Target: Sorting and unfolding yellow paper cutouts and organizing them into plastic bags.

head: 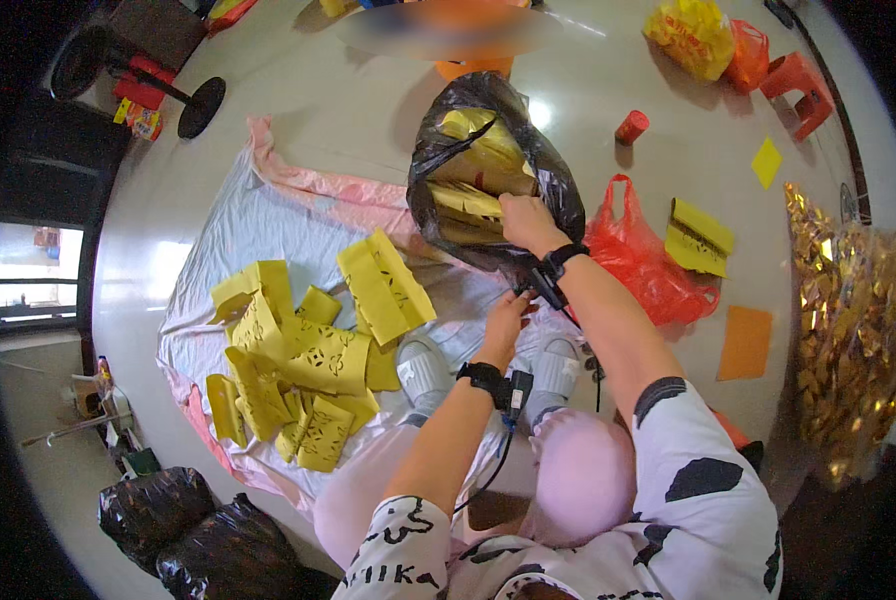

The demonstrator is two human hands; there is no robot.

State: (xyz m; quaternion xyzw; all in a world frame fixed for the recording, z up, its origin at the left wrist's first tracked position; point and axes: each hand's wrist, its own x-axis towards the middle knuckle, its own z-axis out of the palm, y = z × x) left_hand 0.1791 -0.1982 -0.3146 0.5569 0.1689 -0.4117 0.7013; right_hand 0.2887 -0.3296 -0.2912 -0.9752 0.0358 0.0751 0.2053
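Note:
A black plastic bag (560,169) stands with its mouth spread, holding yellow paper (466,202) and a yellow plastic-looking bundle (478,127). My right hand (530,221) reaches into the mouth and is curled around the edge of the paper, its fingertips partly hidden. Below, my left hand (504,319) pinches the lower edge of the bag. Yellow papers with cut-out patterns (324,352) lie in a loose heap to my left. One folded yellow sheet (386,286) leans at the heap's upper right. Under them is a pale blue cloth (230,217) with a pink border.
On the right lie a red plastic bag (635,262), a yellow cut paper (699,238), an orange sheet (745,343) and a clear bag of gold foil pieces (842,337). A red cylinder (631,127) stands farther off. Black bags (222,547) sit lower left. Another person is ahead.

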